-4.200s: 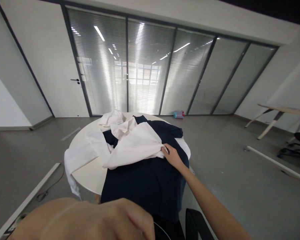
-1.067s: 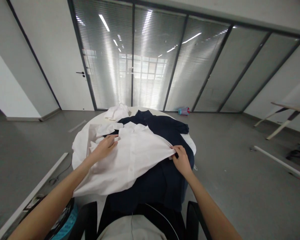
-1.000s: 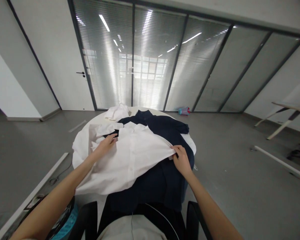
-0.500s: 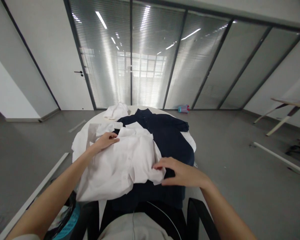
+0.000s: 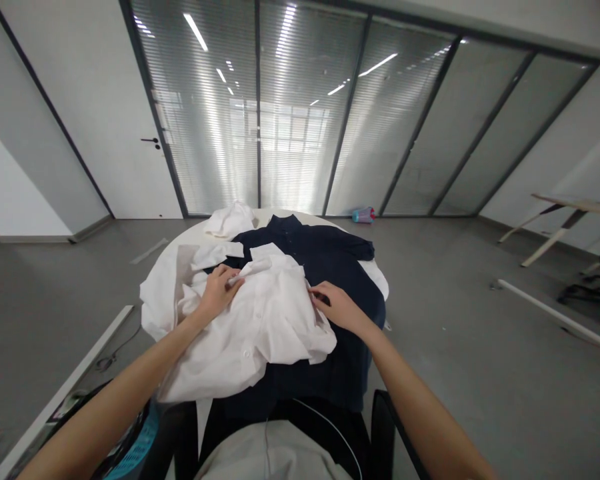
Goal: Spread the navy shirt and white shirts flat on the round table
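A white button shirt [image 5: 260, 313] lies bunched over a dark navy shirt [image 5: 340, 267] on a round white table [image 5: 185, 235]. My left hand [image 5: 223, 288] pinches a fold of the white shirt on its left side, just below the collar. At the white shirt's right edge, my right hand [image 5: 336, 305] has thumb and fingers closed on the cloth. Both hands rest low over the fabric. The navy shirt is spread out, its collar toward the far edge, and partly hidden by the white one.
Another crumpled white cloth [image 5: 230, 220] sits at the table's far left. A blue basket [image 5: 135, 447] stands on the floor at lower left, near black chair armrests [image 5: 384, 427]. A small blue and pink basket [image 5: 363, 215] lies by the glass wall.
My right hand has moved up and slightly left along the white shirt's right edge and closed on it. My left hand has shifted slightly and now grips a raised fold.
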Motion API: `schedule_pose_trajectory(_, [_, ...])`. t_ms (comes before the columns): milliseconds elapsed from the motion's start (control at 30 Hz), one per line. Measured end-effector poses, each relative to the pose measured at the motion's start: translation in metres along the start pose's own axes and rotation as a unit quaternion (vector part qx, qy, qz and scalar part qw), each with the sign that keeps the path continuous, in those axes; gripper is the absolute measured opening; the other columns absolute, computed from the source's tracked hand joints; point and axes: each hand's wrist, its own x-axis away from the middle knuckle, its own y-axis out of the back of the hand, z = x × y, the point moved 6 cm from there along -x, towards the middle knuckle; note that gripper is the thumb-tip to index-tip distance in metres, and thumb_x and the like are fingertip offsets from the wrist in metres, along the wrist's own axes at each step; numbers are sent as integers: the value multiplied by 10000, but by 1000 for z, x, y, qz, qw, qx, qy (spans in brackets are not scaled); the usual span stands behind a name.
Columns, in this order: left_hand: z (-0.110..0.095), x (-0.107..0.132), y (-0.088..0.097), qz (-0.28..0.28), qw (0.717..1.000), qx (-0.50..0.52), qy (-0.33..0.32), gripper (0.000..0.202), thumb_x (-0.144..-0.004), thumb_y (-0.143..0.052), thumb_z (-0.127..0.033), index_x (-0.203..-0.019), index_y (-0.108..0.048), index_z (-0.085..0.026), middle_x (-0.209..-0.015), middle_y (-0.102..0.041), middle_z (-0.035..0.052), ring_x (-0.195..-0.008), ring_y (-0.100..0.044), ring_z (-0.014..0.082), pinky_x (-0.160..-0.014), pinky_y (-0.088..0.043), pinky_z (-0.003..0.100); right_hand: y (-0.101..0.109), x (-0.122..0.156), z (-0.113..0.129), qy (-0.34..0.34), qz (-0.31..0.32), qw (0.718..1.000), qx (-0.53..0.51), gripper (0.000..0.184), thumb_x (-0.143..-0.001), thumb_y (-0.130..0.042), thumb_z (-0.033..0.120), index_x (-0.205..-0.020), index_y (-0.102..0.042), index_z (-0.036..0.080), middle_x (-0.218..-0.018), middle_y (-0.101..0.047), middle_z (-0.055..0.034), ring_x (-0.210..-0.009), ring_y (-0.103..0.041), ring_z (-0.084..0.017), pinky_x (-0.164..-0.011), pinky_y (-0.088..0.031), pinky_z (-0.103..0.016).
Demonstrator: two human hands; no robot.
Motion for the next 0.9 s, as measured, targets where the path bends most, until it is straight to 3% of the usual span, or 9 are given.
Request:
schedule_pose_trajectory(133, [-4, -4, 5, 33, 996, 63, 50, 283, -906, -510, -452, -947, -617, -193, -922, -609, 53, -740, -556, 185, -676, -461, 306, -6, -13, -16, -54, -30, 998, -22, 188, -820, -628, 197, -958, -755, 181, -837, -681, -47, -688, -621, -151, -678, -503, -288])
schedule_pose_trajectory(233, [-4, -13, 20, 19, 981, 148, 127, 324, -887, -501, -529, -925, -554, -212, -801, -585, 5, -682, -536, 158, -633, -444, 270, 30, -23, -6, -24, -164, 985, -38, 160, -824, -615, 277, -848, -749, 191, -761, -673, -35, -675, -606, -162, -655, -496, -294])
schedule_pose_trajectory(367, [1, -23, 65, -153, 945, 218, 193, 385, -848, -549, -587, -1012, -462, -250, -662, -473, -61, -553, -468, 126, -518, -386, 227, 119, -1, -3, 16, -456, 890, -4, 221, -853, -549, 301, -878, -737, 188, -836, -661, -56, -753, -605, -176, -705, -507, -312])
schedule_pose_trajectory(467, [2, -21, 96, -275, 918, 215, 189, 409, -843, -572, -598, -1007, -421, -256, -579, -381, -87, -472, -381, 117, -444, -314, 228, 163, 31, -37, -41, -543, 837, 58, 263, -824, -529, 253, -941, -747, 164, -859, -634, -71, -720, -582, -174, -711, -501, -324])
schedule_pose_trajectory(500, [2, -19, 101, -294, 913, 211, 186, 403, -847, -570, -597, -1000, -416, -257, -565, -363, -90, -456, -362, 115, -430, -296, 231, 169, 38, -54, -88, -518, 847, 84, 261, -795, -538, 219, -927, -755, 158, -851, -631, -76, -697, -576, -173, -712, -497, -330])
schedule_pose_trajectory(567, [0, -16, 105, -293, 917, 206, 176, 386, -857, -566, -587, -1001, -425, -258, -561, -361, -88, -439, -352, 111, -416, -283, 231, 161, 46, -94, -215, -374, 892, 131, 213, -737, -590, 170, -852, -769, 160, -788, -630, -76, -684, -586, -189, -726, -491, -346])
schedule_pose_trajectory(667, [-3, -15, 92, -199, 943, 210, 162, 388, -826, -613, -570, -1008, -482, -254, -578, -415, -77, -435, -381, 103, -413, -299, 220, 133, 55, -122, -307, -215, 905, 203, 148, -744, -634, 165, -786, -775, 165, -854, -656, -124, -837, -634, -259, -805, -493, -402])
schedule_pose_trajectory(800, [-1, -16, 67, -50, 945, 250, 202, 552, -673, -760, -517, -1096, -590, -205, -702, -626, -10, -567, -570, 151, -493, -418, 235, 104, 19, -80, -164, -223, 945, 174, 165, -839, -625, 249, -848, -768, 167, -1019, -662, -140, -981, -621, -265, -925, -482, -454])
schedule_pose_trajectory(900, [10, -16, 59, -5, 924, 287, 254, 582, -621, -767, -511, -1072, -661, -159, -799, -703, 50, -690, -647, 210, -582, -485, 277, 70, -34, -38, -69, -99, 993, 0, 187, -905, -622, 314, -917, -744, 172, -917, -679, -77, -897, -633, -205, -892, -519, -408])
